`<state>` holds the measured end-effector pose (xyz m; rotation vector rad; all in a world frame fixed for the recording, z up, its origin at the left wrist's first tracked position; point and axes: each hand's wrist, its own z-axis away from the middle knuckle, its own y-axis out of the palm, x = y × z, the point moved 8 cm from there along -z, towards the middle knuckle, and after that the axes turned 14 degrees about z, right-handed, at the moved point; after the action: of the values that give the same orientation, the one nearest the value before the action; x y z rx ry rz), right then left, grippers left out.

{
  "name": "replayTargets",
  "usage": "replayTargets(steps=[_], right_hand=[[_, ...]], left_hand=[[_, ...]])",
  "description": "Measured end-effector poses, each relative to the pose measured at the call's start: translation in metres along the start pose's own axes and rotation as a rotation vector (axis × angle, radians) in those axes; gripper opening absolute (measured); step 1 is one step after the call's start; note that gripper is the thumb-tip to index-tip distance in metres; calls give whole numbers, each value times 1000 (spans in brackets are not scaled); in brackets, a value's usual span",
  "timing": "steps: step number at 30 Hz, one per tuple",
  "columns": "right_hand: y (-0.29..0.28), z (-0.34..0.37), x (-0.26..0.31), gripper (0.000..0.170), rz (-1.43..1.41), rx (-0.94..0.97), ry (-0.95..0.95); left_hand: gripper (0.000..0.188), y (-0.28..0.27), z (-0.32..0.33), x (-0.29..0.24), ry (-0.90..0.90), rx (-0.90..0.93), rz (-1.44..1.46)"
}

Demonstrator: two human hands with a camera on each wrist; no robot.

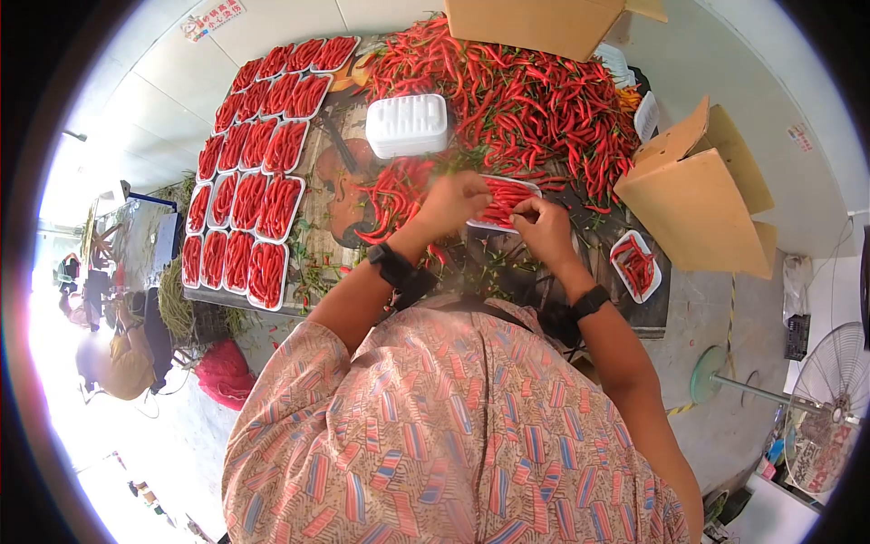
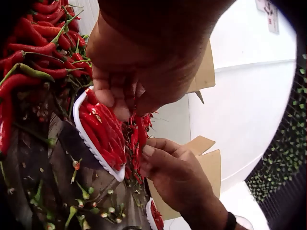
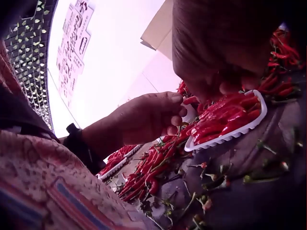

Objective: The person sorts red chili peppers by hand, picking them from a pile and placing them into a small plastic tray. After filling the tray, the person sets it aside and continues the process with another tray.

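In front of me a white tray (image 1: 494, 227) holds red chili peppers (image 2: 100, 129) laid side by side. My right hand (image 1: 546, 231) pinches a red chili pepper (image 2: 140, 132) between thumb and forefinger at the tray's right side. My left hand (image 1: 450, 201) hovers over the tray's left end, fingers curled; in the left wrist view its fingertips meet the upper end of that same chili. Loose chilies (image 1: 394, 195) lie left of the tray, partly behind the left forearm. Green stems (image 3: 225, 177) litter the surface near the tray.
Rows of filled trays (image 1: 258, 204) cover the table's left side. A stack of white trays (image 1: 408, 125) stands behind my hands, beside a large chili heap (image 1: 544, 109). A small part-filled tray (image 1: 636, 266) sits right, near an open cardboard box (image 1: 693, 190). A fan (image 1: 829, 408) stands farther right.
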<state>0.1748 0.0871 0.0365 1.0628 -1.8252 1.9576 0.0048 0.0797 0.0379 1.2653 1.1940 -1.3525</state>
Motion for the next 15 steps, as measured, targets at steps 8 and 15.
replayTargets(steps=[8, 15], right_hand=[[23, -12, -8, 12, -235, 57, -18], [27, -10, 3, 12, -301, 187, 52]], left_hand=[[16, 8, -3, -1, -60, -15, 306], [17, 16, -2, -6, 67, 85, 214]])
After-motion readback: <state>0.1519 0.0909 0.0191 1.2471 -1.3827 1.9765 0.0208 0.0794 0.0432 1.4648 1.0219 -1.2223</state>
